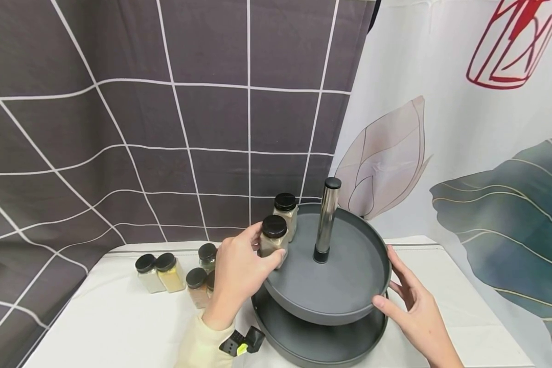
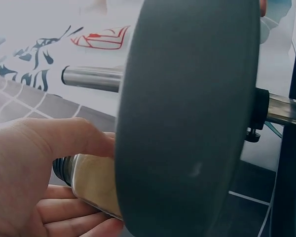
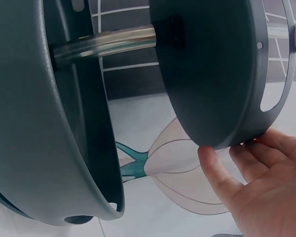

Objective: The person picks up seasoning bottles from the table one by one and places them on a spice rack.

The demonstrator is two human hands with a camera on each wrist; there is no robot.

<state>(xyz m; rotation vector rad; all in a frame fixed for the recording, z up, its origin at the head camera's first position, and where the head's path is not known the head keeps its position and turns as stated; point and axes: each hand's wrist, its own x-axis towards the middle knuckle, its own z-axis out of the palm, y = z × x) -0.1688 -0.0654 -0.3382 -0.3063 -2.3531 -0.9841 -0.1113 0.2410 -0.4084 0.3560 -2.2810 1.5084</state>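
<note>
A dark grey two-tier round tray stand has an upper tray (image 1: 340, 286) and a lower tray (image 1: 322, 340), joined by a shiny metal post (image 1: 326, 220). My left hand (image 1: 241, 271) grips a black-lidded glass spice jar (image 1: 273, 240) between thumb and fingers, at the upper tray's left side. In the left wrist view, the jar (image 2: 94, 180) holds pale tan powder, its base hidden behind the tray wall. A second spice jar (image 1: 291, 217) stands just behind it on the upper tray. My right hand (image 1: 416, 309) touches the upper tray's right rim with spread fingers and thumb.
Left of the stand on the white table (image 1: 119, 327) are a pale jar (image 1: 151, 276), a yellow jar (image 1: 172, 276) and several more jars partly behind my left hand. A grey gridded curtain (image 1: 202, 117) and a white printed curtain (image 1: 395, 66) hang behind.
</note>
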